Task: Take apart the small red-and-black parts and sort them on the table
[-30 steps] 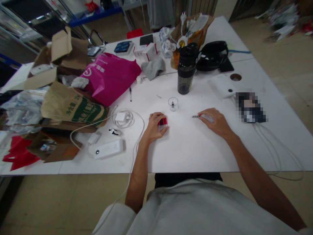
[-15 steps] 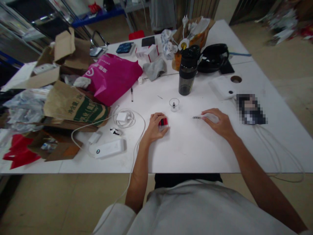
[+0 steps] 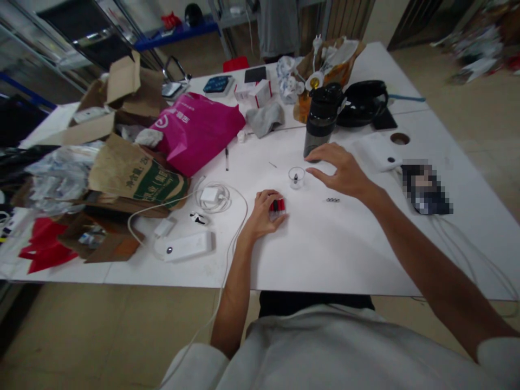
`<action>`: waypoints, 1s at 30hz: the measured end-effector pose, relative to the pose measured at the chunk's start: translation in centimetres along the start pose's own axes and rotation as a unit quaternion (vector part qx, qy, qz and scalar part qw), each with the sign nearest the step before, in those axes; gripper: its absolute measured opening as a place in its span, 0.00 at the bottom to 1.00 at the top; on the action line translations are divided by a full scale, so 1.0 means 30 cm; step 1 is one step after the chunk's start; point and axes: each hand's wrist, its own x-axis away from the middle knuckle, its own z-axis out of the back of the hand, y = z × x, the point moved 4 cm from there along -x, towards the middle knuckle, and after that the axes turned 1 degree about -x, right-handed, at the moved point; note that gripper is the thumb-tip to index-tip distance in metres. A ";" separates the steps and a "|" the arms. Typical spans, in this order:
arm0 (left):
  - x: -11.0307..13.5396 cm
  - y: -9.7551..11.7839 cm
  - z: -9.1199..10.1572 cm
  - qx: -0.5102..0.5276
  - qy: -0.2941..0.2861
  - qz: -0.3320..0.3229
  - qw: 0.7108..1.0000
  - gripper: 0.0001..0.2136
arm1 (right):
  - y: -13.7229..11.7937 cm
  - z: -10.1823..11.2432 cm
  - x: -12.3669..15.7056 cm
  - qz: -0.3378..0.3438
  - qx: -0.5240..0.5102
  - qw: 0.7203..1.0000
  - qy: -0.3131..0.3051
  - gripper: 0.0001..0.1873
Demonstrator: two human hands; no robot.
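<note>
My left hand (image 3: 263, 219) is closed around a small clear case with red and black pieces (image 3: 278, 206), which rests on the white table. My right hand (image 3: 343, 170) is over the table with thumb and index finger spread apart and nothing between them. Just left of those fingertips stands a small clear round cup (image 3: 296, 184), with a small dark piece (image 3: 296, 177) inside it. Below the right hand lies a short row of small dark and silver pieces (image 3: 333, 200), not touched by either hand.
Behind the right hand stands a dark drinking bottle (image 3: 319, 127). A thin metal pin (image 3: 272, 164) and a pen (image 3: 227, 159) lie farther back. To the left are a white power bank (image 3: 189, 246), coiled cable (image 3: 219, 200), a pink bag (image 3: 199, 127) and cardboard boxes (image 3: 99, 241).
My right hand has moved away from the row of small pieces, up and left towards the clear cup. The left hand keeps its hold on the case. The view has shifted slightly.
</note>
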 end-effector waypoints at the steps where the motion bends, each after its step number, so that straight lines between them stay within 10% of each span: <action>1: 0.002 0.003 0.002 -0.003 0.001 0.003 1.000 0.27 | 0.008 -0.023 -0.022 0.007 0.001 1.000 -0.016 0.12; 20: 0.027 0.055 0.101 -0.050 0.109 0.033 0.992 0.23 | 0.093 -0.161 -0.056 0.031 0.021 0.993 -0.110 0.09; 30: 0.025 0.035 0.081 -0.053 0.093 0.037 0.994 0.25 | -0.086 0.075 -0.042 0.003 -0.034 0.999 0.038 0.13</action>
